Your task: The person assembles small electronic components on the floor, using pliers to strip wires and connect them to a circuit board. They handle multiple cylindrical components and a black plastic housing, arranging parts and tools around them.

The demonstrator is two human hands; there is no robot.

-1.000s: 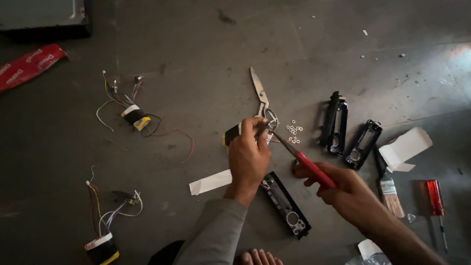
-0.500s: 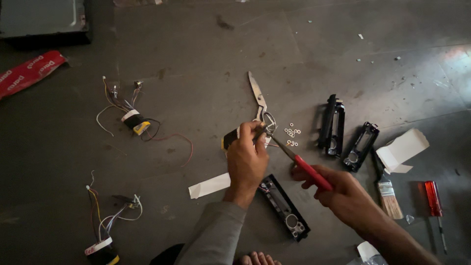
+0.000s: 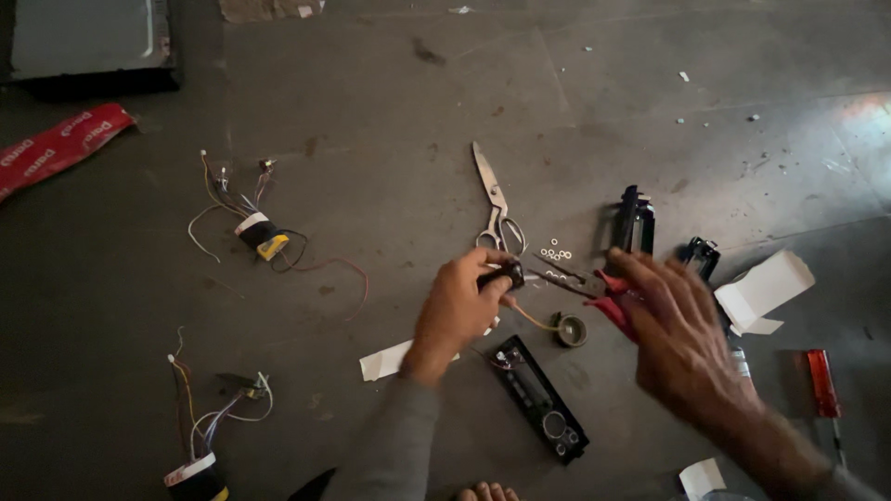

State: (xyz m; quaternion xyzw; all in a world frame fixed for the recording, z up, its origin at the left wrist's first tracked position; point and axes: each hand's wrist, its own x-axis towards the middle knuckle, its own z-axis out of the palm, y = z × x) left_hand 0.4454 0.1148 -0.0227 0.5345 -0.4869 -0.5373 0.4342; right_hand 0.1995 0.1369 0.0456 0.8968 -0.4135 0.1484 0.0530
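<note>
1. My left hand (image 3: 457, 311) is curled tight around a small black part (image 3: 501, 275), pinched between thumb and fingertips near the middle of the dark floor (image 3: 390, 111).
2. A thin yellowish wire (image 3: 527, 316) runs from that part to the right, down to a small round ring-shaped piece (image 3: 570, 329) lying on the floor just beside it.
3. My right hand (image 3: 682, 339) is spread wide, fingers splayed, holding nothing that I can make out; it hovers over a red-handled tool (image 3: 608, 297) whose dark tip points left toward the black part.
4. Steel scissors (image 3: 494, 202) lie just beyond my left hand, blades pointing away, handles nearly at my knuckles.
5. A cluster of tiny pale washers (image 3: 555, 250) sits right of the scissor handles.
6. A long black faceplate (image 3: 540, 399) with round openings lies near me, between my two forearms.
7. Two black bracket pieces (image 3: 631, 221) lie on the far side of my right hand, with a white folded card (image 3: 766, 289) to their right.
8. A red-handled screwdriver (image 3: 822, 388) rests at the near right edge.
9. On the left, one bundle of coloured wires with a yellow block (image 3: 260, 234) lies farther out and a second wire bundle (image 3: 206, 427) lies nearer.
10. A red printed strip (image 3: 56, 148) lies at the far left.
</note>
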